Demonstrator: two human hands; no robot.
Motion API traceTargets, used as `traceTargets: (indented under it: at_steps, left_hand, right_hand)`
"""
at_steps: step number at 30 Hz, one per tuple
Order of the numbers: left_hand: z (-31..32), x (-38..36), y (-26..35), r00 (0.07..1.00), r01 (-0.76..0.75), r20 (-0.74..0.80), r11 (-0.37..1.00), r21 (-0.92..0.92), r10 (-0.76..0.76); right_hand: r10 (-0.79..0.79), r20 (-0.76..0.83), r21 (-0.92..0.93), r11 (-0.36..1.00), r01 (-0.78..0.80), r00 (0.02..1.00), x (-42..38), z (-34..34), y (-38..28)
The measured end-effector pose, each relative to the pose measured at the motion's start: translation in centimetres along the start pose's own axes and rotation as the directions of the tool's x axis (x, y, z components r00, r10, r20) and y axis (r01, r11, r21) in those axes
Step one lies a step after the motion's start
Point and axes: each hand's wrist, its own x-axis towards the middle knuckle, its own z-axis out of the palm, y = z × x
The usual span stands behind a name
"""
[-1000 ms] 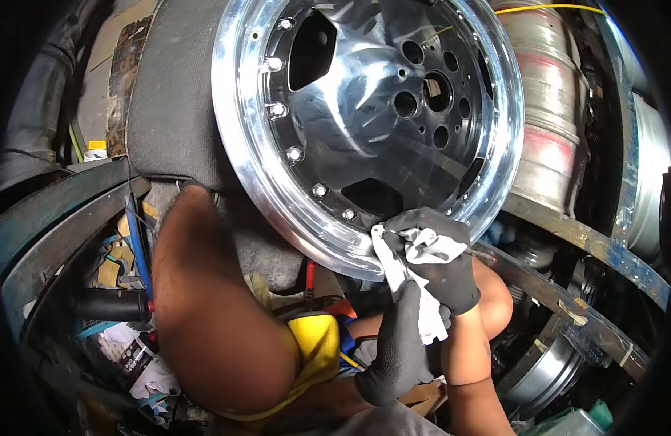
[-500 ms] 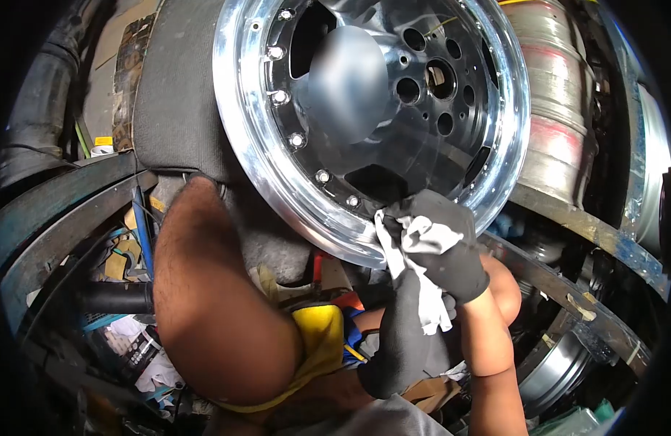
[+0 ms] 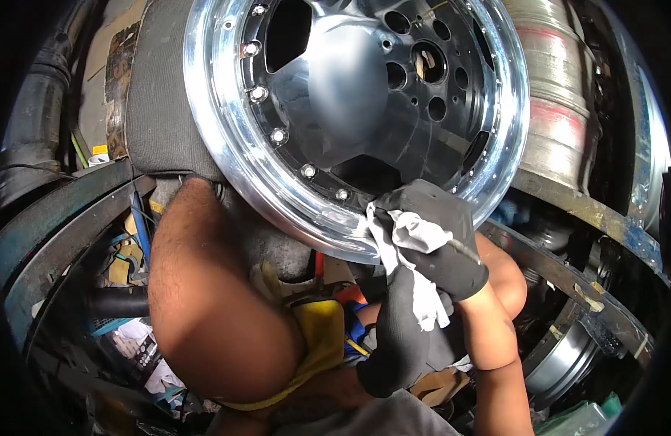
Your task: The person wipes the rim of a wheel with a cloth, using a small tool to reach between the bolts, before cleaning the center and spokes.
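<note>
A polished wheel rim (image 3: 350, 229) with a shiny lip, a black face and a ring of bolts fills the upper middle, tilted toward me. At its lower edge, my right hand (image 3: 448, 251), in a black glove, is closed round a crumpled white cloth (image 3: 419, 231) and presses against the lip. One end of the cloth hangs down over the other glove. My left hand (image 3: 401, 334), also gloved in black, reaches up just below the rim's lower edge, beside the right one. Its fingers are hidden behind the cloth and the right glove.
A dark padded block (image 3: 157, 94) stands left of the rim. Stacked metal wheels (image 3: 553, 87) are at right, beside a worn metal bar (image 3: 583, 196). Another silver wheel (image 3: 564, 370) lies low at right. Scraps and papers (image 3: 135, 338) clutter the lower left, beyond my bare knee.
The rim has shifted slightly up and left in view. My right hand has moved a little up and left with the cloth, still against the lip. My left hand stays close by.
</note>
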Motion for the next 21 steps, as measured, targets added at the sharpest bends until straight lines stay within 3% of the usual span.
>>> traceTargets:
  at_steps: [2,5,7,9,12,16,17,19,21]
  left_hand:
    - [0.1,0.0,-0.3,0.999,0.001,-0.038,1.0,0.011,-0.001]
    - [0.2,-0.2,-1.0,0.991,0.021,-0.131,0.998,0.061,-0.013]
    - [0.1,-0.3,-1.3,0.985,0.036,-0.173,0.996,0.087,-0.021]
    - [-0.2,-0.5,-1.8,0.973,0.033,-0.23,0.995,0.098,-0.01]
    - [-0.3,-0.6,-2.4,0.959,0.04,-0.284,0.991,0.13,-0.002]
    - [-0.3,-0.6,-2.4,0.938,-0.012,-0.339,0.986,0.166,0.069]
    - [-0.5,-0.6,-1.9,0.93,-0.039,-0.354,0.986,0.164,0.096]
    - [-0.7,-0.9,-1.1,0.909,-0.097,-0.386,0.981,0.168,0.156]
    - [-1.0,-1.3,0.2,0.881,-0.159,-0.416,0.97,0.185,0.223]
  right_hand:
    - [-0.063,-0.012,-0.065,0.996,0.062,0.998,0.0,0.4,0.3]
    - [-0.052,0.078,0.087,0.995,0.045,0.996,-1.2,-0.5,2.4]
    - [-0.055,-0.146,0.054,0.997,0.064,0.988,-3.0,-0.8,2.2]
    - [0.012,-0.272,0.005,1.0,-0.011,0.962,-4.3,-1.1,2.1]
    - [0.114,-0.215,-0.083,0.987,-0.134,0.97,-4.8,-1.9,0.9]
    - [0.359,-0.183,0.176,0.928,-0.328,0.915,-3.7,-1.3,0.1]
    - [0.307,-0.266,0.157,0.949,-0.273,0.914,-3.2,-1.3,-0.1]
    - [0.321,-0.248,0.244,0.934,-0.262,0.914,-3.5,-1.2,-0.3]
    - [0.183,-0.197,0.127,0.979,-0.16,0.963,-3.1,-1.5,-0.3]
